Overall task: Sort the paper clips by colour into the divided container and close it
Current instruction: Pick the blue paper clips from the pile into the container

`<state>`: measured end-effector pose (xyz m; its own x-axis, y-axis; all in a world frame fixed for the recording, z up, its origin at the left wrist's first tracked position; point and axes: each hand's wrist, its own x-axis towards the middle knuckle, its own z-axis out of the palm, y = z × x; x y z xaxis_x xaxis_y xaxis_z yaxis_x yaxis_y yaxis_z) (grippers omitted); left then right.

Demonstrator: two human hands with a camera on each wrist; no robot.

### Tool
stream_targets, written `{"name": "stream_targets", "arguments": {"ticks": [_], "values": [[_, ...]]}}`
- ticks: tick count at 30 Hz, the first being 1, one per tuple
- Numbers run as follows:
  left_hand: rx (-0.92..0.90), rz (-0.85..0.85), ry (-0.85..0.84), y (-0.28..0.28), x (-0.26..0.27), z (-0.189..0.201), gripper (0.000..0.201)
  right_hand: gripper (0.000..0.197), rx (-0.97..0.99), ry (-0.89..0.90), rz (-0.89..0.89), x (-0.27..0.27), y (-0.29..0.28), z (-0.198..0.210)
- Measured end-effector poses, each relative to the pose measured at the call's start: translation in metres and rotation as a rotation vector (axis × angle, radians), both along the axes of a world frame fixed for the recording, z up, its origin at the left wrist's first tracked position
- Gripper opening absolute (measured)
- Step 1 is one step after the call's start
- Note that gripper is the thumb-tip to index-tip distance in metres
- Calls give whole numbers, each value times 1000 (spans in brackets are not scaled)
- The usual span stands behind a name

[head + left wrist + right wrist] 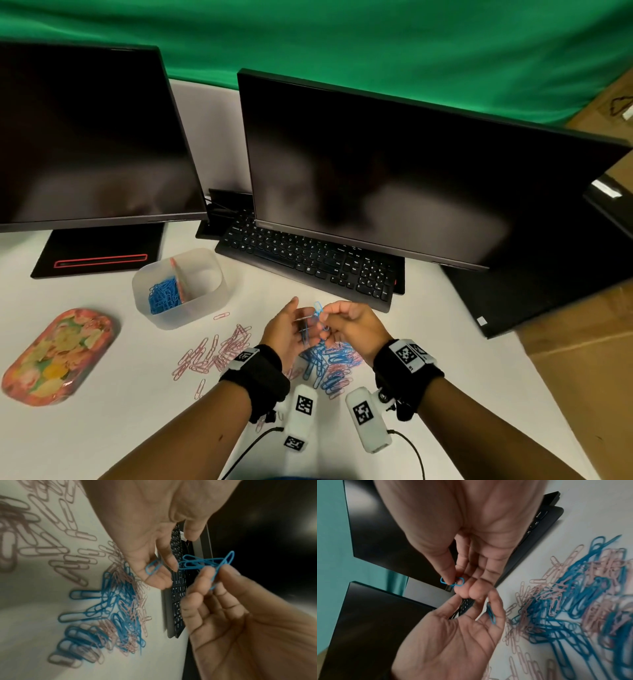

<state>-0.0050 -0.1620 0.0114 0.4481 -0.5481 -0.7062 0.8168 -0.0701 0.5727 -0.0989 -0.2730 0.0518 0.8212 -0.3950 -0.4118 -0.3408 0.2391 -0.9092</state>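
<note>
- Right, your right hand point(356, 329) is up off the table point(120, 411), thumb and forefinger pinching a small bunch of blue clips point(193, 564) that fans out beyond the fingertips.
- Your left hand point(286, 330) sits just beside it, palm turned in and fingers relaxed, not gripping. One single blue clip point(153, 567) lies against those fingers.
- Both hands hover right over the mixed heap point(329, 368) of blue and pink clips on the table, directly in front of you.
- To the left of that heap there's a looser scatter of pink clips point(209, 353), spread flat on the table.
- The divided container point(185, 311) stands open, further back and to the left, well apart from your hands. Its left compartment holds a pile of sorted blue clips point(164, 294), up against the pink divider point(176, 277).
- One stray pink clip point(222, 315) lies just beside the container's front corner.
- A floral-patterned oval piece point(58, 356) lies flat on the far left, apart from the container.
- Behind it all, the keyboard point(308, 263) sits under the right-hand monitor point(411, 171), with a second monitor point(89, 137) to the left.
</note>
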Motion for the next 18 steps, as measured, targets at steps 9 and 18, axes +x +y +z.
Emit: {"name": "stream_targets", "arguments": {"ticks": [9,18], "values": [[-14,80,-5,-3,-1,14,27,24,-329,82,157,15,2,3],[73,28,-55,13,18,2,35,20,-777,292,295,-29,-17,-22]]}}
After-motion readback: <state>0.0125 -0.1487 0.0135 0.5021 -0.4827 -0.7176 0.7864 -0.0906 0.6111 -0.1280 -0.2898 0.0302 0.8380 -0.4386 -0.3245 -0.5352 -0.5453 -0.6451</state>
